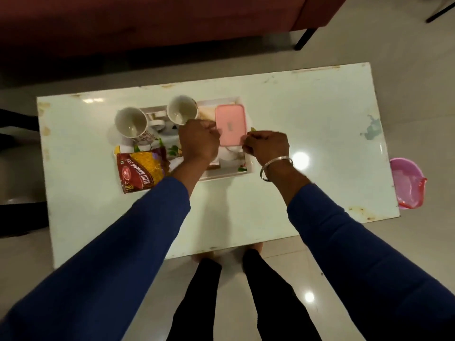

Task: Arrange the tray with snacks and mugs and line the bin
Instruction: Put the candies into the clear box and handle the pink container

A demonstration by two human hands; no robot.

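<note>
Both grips pinch the near short end of the pink lidded box (230, 124): left hand (199, 141) at its left corner, right hand (267, 145) at its right. The box's long axis runs away from them, over the tray (247, 168) on the tabletop (307, 114).

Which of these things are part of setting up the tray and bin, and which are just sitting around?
Part of the job:
tray
two mugs
snack packet
pink box, held by left hand and right hand
pink bin

Just there:
table
red sofa
</note>
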